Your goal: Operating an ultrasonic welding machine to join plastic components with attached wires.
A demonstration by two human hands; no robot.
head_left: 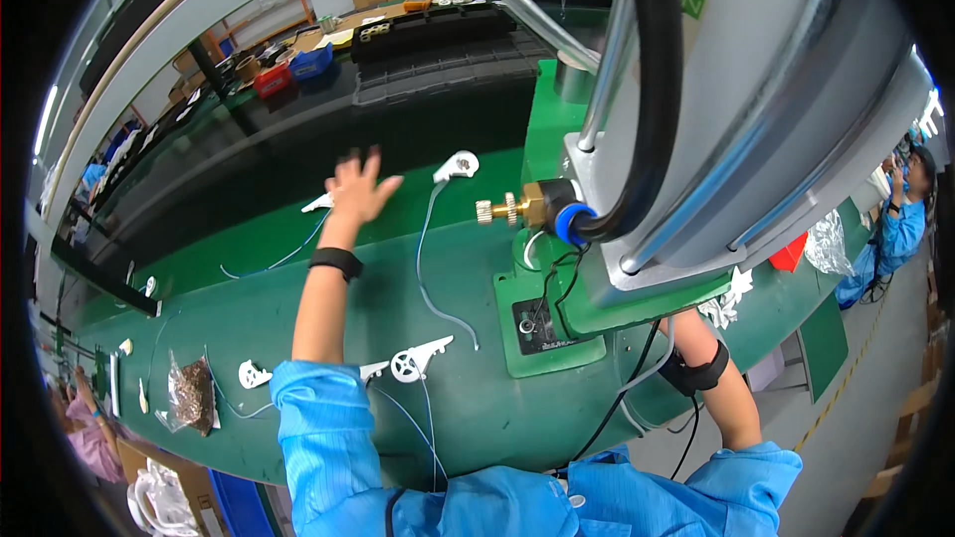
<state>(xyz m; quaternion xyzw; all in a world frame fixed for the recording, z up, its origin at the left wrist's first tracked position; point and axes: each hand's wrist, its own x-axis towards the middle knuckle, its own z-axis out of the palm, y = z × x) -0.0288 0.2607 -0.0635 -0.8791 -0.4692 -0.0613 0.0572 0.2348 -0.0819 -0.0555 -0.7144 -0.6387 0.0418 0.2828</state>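
Note:
My left hand (363,189) is stretched out over the green strip on the far side of the bench, its fingers spread and nothing in it. Beside it lies a white plastic part (318,203) with a thin cable, partly covered by the hand. Another white part with a round end (458,167) and a grey-blue cable lies to its right. My right forearm (731,403) reaches behind the green and grey press (542,343), which hides the right hand's fingers. Nearer to me, a white part with a spoked wheel (410,364) rests by my left sleeve.
A brass fitting (512,209) with a black hose juts from the press. A bag of small brown pieces (193,393) lies at left. White parts (731,300) are heaped right of the press. A dark conveyor (249,164) runs beyond the bench. Co-workers are at both sides.

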